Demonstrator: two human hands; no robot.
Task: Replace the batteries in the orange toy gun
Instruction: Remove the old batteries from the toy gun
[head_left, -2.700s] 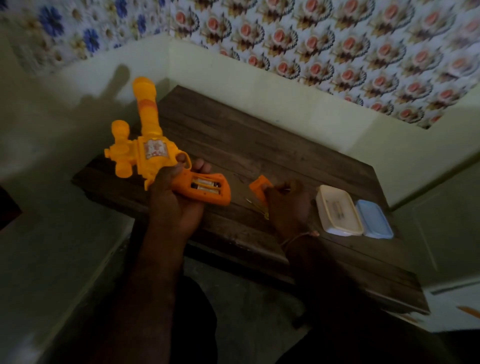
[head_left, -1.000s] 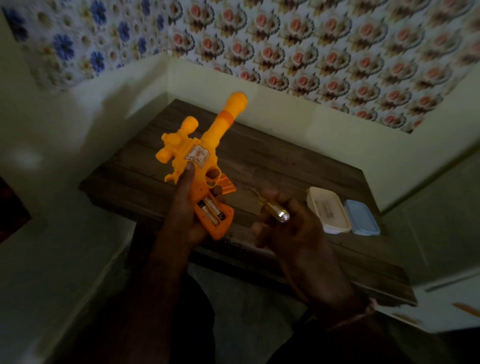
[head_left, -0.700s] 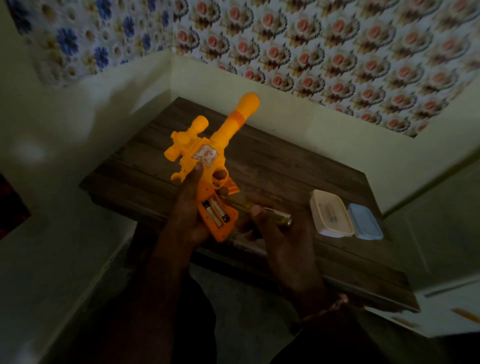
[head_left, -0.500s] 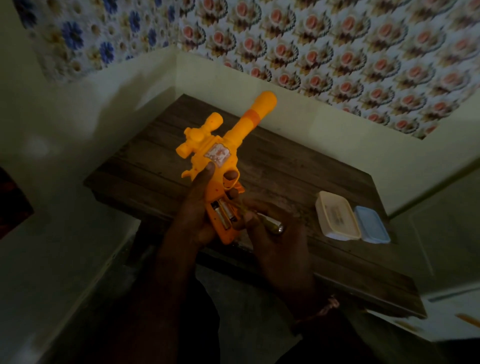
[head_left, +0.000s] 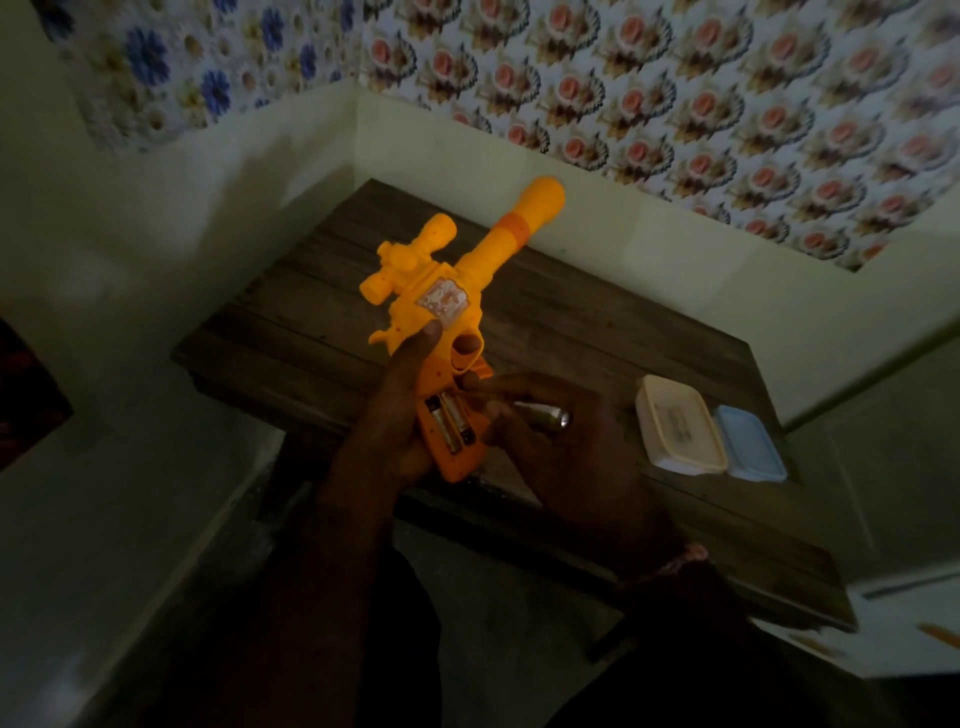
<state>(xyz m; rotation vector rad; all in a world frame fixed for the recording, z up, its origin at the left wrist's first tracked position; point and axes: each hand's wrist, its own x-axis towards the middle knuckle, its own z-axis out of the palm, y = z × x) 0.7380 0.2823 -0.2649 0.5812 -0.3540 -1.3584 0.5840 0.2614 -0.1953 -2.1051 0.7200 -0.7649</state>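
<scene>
A dark wooden table (head_left: 597, 332) stands in the corner of the room. Above its near edge, the left hand (head_left: 384, 441) holds up the orange toy gun (head_left: 447, 322), with fingers wrapped round the handle and the thumb lying along the body. The barrel points up and away. The gun looks like hard, hollow plastic, so it is likely light and stiff, and the fat handle is a good place to hold it.

The right hand (head_left: 561, 447) is curled round a small tool with a shiny end (head_left: 545, 415), maybe a screwdriver. Its fingertips touch the handle right beside the open battery slot.

A cream box (head_left: 678, 431) and a blue box (head_left: 753, 447) sit touching, side by side, on the table to the right.

Two batteries (head_left: 451, 423) lie side by side in the slot. They look smooth and small, so they may be slippery. Lifting one end first would probably help get them out.
</scene>
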